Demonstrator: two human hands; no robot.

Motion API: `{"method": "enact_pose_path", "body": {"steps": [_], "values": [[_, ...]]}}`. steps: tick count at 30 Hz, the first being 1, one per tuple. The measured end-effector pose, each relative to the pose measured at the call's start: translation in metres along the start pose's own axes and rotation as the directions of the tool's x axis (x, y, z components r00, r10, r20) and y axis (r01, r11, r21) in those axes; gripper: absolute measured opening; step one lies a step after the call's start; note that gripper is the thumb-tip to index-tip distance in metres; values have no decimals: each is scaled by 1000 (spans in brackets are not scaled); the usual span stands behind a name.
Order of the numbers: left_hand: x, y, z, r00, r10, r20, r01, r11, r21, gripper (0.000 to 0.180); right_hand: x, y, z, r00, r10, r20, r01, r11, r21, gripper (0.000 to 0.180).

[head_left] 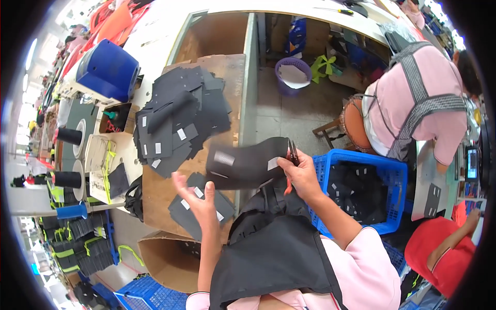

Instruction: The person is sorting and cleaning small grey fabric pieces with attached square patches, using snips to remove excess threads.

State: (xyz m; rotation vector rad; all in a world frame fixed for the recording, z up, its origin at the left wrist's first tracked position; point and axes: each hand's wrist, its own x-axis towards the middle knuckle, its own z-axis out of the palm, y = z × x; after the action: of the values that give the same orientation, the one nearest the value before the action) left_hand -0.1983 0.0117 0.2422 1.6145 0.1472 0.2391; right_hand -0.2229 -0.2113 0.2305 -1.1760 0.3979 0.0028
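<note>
Black fabric pieces (243, 161) with white labels hang in front of me, slightly blurred. My right hand (305, 178) grips their right end between thumb and fingers. The same hand also holds small scissors (293, 154), dark blades pointing up and an orange handle end showing below. My left hand (200, 201) is open, thumb and fingers apart, just left of the fabric pieces and not touching them. Below it, a few labelled dark pieces (182, 214) lie on the board's near end. A large loose pile of similar pieces (170, 116) covers the wooden board (235, 77) beyond.
A blue crate (398, 191) of dark labelled pieces stands at my right. A cardboard box (155, 258) sits below the board on the left. Sewing machine parts (106, 70) and thread cones (68, 180) are at left. Another person in pink (413, 93) sits at far right.
</note>
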Motion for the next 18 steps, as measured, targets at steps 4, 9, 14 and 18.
{"method": "enact_pose_path", "body": {"steps": [4, 9, 14, 18], "values": [[14, 68, 25, 821, 382, 425, -571, 536, 622, 81, 13, -31, 14, 816, -363, 449, 573, 602, -556, 15], [8, 29, 16, 713, -374, 593, 351, 923, 160, 50, 14, -34, 47, 832, -246, 497, 541, 555, -632, 30], [-4, 19, 11, 684, -504, 527, 660, 736, -152, 25, -16, -30, 42, 730, -559, 394, 621, 301, -723, 40], [-8, 19, 16, 675, -510, 533, 676, 717, -170, 24, -23, -30, 32, 605, -621, 498, 698, 113, -707, 33]]}}
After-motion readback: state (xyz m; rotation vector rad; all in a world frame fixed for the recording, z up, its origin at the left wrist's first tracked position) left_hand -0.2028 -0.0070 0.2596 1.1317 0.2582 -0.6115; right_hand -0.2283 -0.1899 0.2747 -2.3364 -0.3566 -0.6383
